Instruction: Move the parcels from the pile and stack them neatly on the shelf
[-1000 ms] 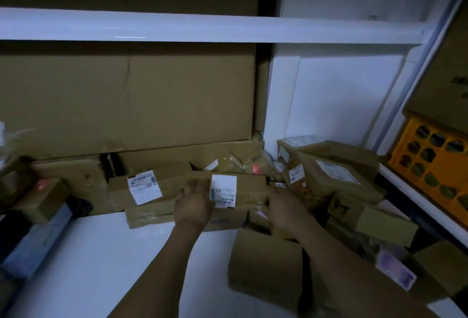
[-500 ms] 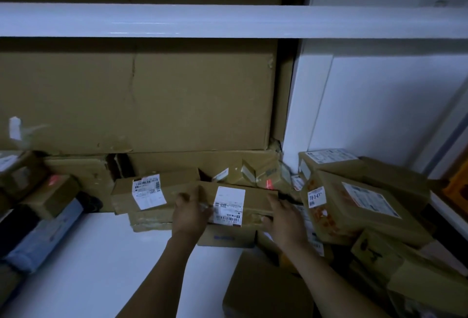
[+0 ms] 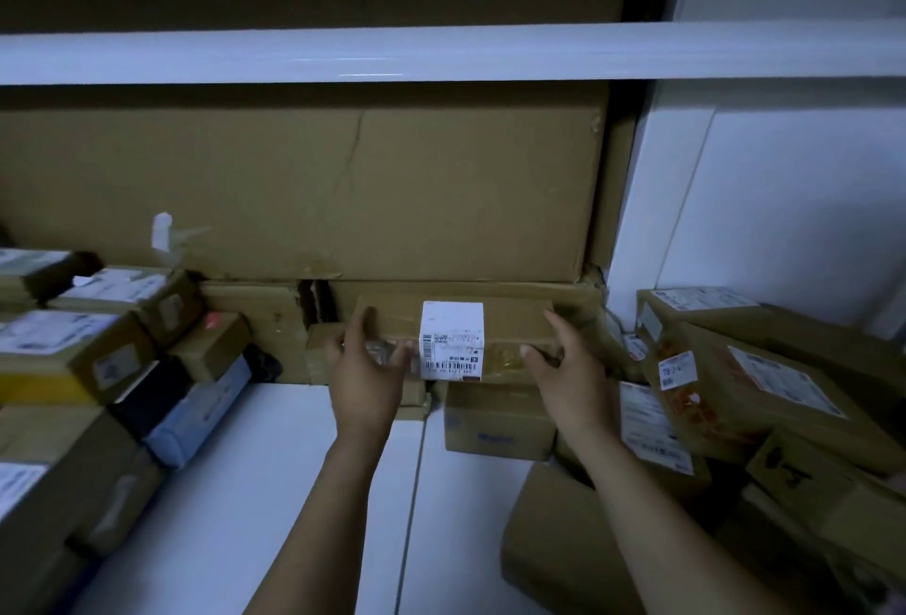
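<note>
I hold a long brown parcel (image 3: 515, 328) with a white barcode label between both hands, lifted a little above the white shelf board (image 3: 274, 482). My left hand (image 3: 365, 372) grips its left end and my right hand (image 3: 571, 377) grips its right end. Under it lies another small brown parcel (image 3: 495, 423) with blue print. A loose pile of brown parcels (image 3: 750, 399) fills the right side. At the left stands a stack of parcels (image 3: 73, 350), brown, black and pale blue.
A big cardboard box (image 3: 304, 188) stands against the back of the shelf. A white upper shelf board (image 3: 441, 51) runs across above. White wall panels (image 3: 784, 203) close the right side. A plain brown box (image 3: 564, 536) lies near my right forearm.
Both hands have lifted the labelled parcel off the parcels beneath it and raised it. The view has swung left, bringing the left stack into sight.
</note>
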